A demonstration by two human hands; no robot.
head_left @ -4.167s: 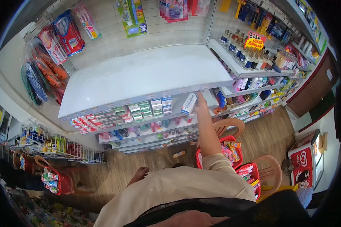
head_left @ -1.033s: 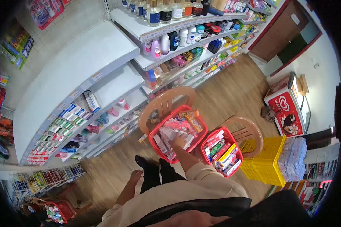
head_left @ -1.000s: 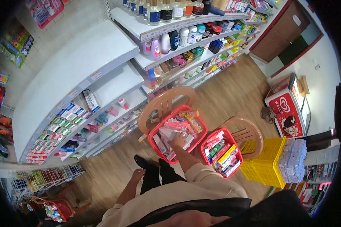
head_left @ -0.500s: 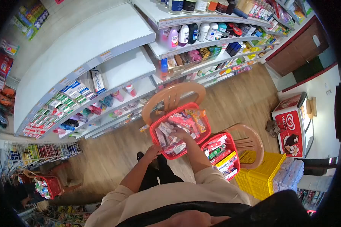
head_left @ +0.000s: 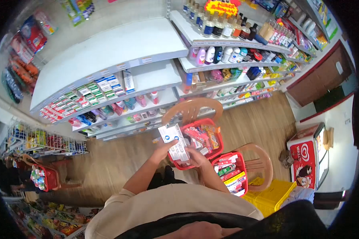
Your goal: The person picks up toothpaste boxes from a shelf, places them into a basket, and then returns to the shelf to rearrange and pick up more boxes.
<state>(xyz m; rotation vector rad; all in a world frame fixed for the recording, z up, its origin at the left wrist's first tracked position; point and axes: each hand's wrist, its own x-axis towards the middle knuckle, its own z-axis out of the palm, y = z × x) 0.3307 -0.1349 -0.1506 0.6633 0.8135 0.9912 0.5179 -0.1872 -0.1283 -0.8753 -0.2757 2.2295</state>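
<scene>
Held stack of white-and-blue cardboard boxes above left rim of red plastic basket on brown plastic chair. Pinched it with left hand grip and right hand grip.

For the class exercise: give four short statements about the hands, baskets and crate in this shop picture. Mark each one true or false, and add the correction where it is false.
1. The left hand and the right hand both hold a bundle of white boxes. True.
2. The white boxes are held over a blue bucket. False: they are held over a red basket that stands on a brown chair.
3. A second red basket full of packets stands on another chair to the right. True.
4. The yellow crate sits on a top shelf. False: it is low down, beside the second chair.
</scene>
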